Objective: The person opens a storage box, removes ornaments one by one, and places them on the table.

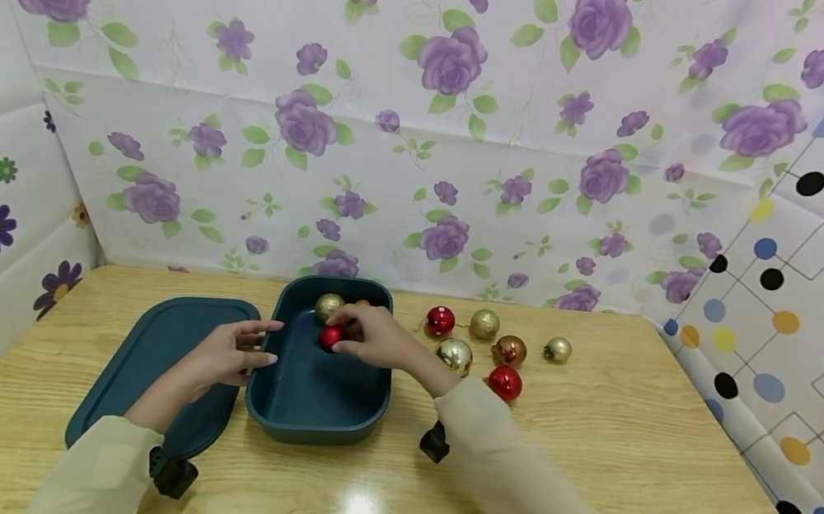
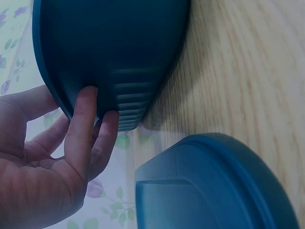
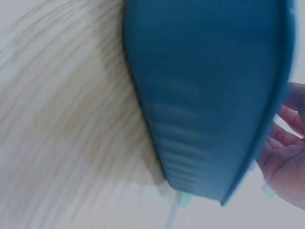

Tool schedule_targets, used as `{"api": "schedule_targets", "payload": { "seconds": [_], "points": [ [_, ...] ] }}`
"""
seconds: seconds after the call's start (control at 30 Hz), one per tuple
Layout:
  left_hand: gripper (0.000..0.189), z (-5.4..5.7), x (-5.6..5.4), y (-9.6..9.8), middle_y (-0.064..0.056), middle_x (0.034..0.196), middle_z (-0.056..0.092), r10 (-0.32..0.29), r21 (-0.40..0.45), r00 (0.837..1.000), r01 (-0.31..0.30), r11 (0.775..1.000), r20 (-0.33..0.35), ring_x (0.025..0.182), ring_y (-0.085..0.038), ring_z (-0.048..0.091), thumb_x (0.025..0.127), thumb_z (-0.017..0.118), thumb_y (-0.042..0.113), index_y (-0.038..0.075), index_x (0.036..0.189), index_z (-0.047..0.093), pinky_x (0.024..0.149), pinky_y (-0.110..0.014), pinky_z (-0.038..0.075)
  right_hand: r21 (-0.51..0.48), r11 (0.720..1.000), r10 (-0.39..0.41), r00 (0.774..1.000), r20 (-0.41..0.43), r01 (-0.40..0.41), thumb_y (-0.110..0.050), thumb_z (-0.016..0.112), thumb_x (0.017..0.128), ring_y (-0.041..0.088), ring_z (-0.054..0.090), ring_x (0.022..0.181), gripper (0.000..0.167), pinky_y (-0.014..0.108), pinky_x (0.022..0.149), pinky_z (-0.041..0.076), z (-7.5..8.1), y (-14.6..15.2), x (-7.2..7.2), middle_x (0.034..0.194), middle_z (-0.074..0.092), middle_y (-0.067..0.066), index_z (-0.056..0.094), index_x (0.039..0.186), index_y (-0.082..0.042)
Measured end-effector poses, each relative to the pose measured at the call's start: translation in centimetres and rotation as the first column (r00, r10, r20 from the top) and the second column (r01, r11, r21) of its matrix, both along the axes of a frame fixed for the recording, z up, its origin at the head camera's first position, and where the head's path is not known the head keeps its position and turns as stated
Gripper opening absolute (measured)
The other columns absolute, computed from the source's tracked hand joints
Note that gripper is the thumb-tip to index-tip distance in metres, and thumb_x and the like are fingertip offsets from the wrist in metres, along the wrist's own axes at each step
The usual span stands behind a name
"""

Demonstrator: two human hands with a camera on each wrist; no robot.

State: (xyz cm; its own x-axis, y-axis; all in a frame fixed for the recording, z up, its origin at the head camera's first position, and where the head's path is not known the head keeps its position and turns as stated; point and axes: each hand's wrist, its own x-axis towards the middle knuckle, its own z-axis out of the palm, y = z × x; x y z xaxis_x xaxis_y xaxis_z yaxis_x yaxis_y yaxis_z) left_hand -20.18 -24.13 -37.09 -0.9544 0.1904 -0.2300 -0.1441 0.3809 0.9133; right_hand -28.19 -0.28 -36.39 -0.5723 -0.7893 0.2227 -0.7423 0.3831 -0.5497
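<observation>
In the head view, my right hand (image 1: pixel 375 334) reaches into a dark teal box (image 1: pixel 321 429), thumb and fingers around a small red Christmas bauble (image 1: pixel 330 338). A gold glittery bauble (image 1: pixel 328 307) lies in the box's far end, and an orange-brown bauble (image 1: pixel 363 304) is partly hidden behind the hand. My left hand (image 1: pixel 230 353) is at the box's left rim, fingers loosely extended. In the left wrist view, some fingertips of the left hand (image 2: pixel 52 162) touch the outer wall (image 2: pixel 124 47). The right wrist view shows my right hand (image 3: pixel 288 148) partly behind the box wall (image 3: pixel 205 86).
Left of the box lies its flat teal lid (image 1: pixel 164 357), under the left forearm. Several baubles sit to the right, including a shiny gold one (image 1: pixel 455 355), a copper one (image 1: pixel 510 351), a red one (image 1: pixel 505 383) and a small gold one (image 1: pixel 558 350). A flowered cloth (image 1: pixel 421 167) hangs behind the table.
</observation>
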Motion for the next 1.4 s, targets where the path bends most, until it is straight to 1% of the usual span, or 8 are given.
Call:
{"api": "schedule_targets", "payload": {
  "seconds": [0.27,0.47,0.73,0.87,0.97,1.1,1.2,1.4],
  "points": [
    [0.063,0.0,0.1,0.0,-0.034,0.142,0.017,-0.001,-0.004,1.0,0.001,1.0,-0.012,0.122,-0.045,0.037,0.089,0.06,0.015,0.005,0.143,0.03,0.077,-0.042,0.05,-0.109,0.992,-0.051,0.993,0.107,0.062,-0.009,0.066,0.084,0.024,0.062,0.095,0.029,0.022,0.075,0.05,1.1,5.4,0.1,0.111,0.059,0.013,0.058,0.112,-0.003],
    [0.062,0.0,0.1,0.0,-0.035,0.142,0.016,-0.004,-0.004,1.0,0.004,1.0,-0.018,0.12,-0.044,0.039,0.089,0.06,0.015,0.005,0.142,0.03,0.074,-0.038,0.05,-0.169,0.977,-0.122,0.99,0.074,0.133,-0.009,0.065,0.084,0.025,0.063,0.092,0.03,0.031,0.076,0.051,1.6,10.4,-0.3,0.107,0.061,0.015,0.058,0.112,0.0],
    [0.063,0.0,0.1,-0.1,-0.034,0.143,0.015,-0.009,-0.011,1.0,0.008,1.0,-0.02,0.124,-0.046,0.033,0.089,0.06,0.015,0.005,0.143,0.029,0.079,-0.045,0.049,-0.19,0.927,-0.297,0.942,0.157,0.324,-0.01,0.065,0.085,0.034,0.061,0.098,0.034,0.033,0.076,0.052,2.0,17.1,-0.6,0.112,0.059,0.019,0.056,0.115,0.001],
    [0.063,-0.1,0.1,-0.1,-0.034,0.143,0.015,-0.007,-0.013,1.0,0.007,1.0,-0.019,0.125,-0.047,0.031,0.089,0.06,0.016,0.005,0.143,0.029,0.079,-0.045,0.049,-0.176,0.9,-0.369,0.913,0.176,0.398,-0.011,0.065,0.085,0.034,0.06,0.098,0.035,0.032,0.075,0.052,1.4,20.2,-0.8,0.112,0.058,0.02,0.056,0.116,0.001],
    [0.063,-0.1,0.1,-0.1,-0.034,0.143,0.015,-0.007,-0.013,1.0,0.007,1.0,-0.019,0.125,-0.047,0.031,0.089,0.06,0.016,0.005,0.143,0.029,0.079,-0.045,0.049,-0.159,0.885,-0.413,0.896,0.164,0.437,-0.008,0.064,0.086,0.036,0.06,0.097,0.034,0.033,0.075,0.051,1.4,21.7,0.0,0.111,0.057,0.022,0.055,0.116,0.005],
    [0.063,-0.1,0.1,0.0,-0.034,0.143,0.016,-0.007,-0.016,1.0,0.006,1.0,-0.019,0.122,-0.045,0.036,0.089,0.06,0.015,0.005,0.143,0.029,0.078,-0.044,0.049,-0.143,0.873,-0.445,0.881,0.163,0.467,-0.008,0.063,0.086,0.037,0.059,0.096,0.033,0.03,0.075,0.051,0.0,23.9,0.1,0.109,0.057,0.024,0.055,0.114,0.007],
    [0.063,-0.1,0.0,0.0,-0.034,0.143,0.016,-0.006,-0.018,1.0,0.006,1.0,-0.02,0.12,-0.043,0.039,0.089,0.06,0.015,0.005,0.143,0.029,0.078,-0.043,0.05,-0.134,0.867,-0.456,0.873,0.17,0.479,-0.011,0.064,0.085,0.036,0.06,0.095,0.035,0.025,0.073,0.051,-1.9,25.8,-0.6,0.109,0.057,0.024,0.055,0.114,0.007],
    [0.062,-0.1,0.0,0.0,-0.034,0.142,0.017,-0.004,-0.021,1.0,0.004,1.0,-0.021,0.12,-0.043,0.039,0.089,0.06,0.016,0.005,0.143,0.03,0.077,-0.043,0.05,-0.084,0.86,-0.485,0.856,0.177,0.504,-0.008,0.066,0.084,0.038,0.058,0.096,0.035,0.029,0.075,0.051,-3.1,27.3,-0.3,0.108,0.057,0.026,0.055,0.112,0.01]
  ]
}}
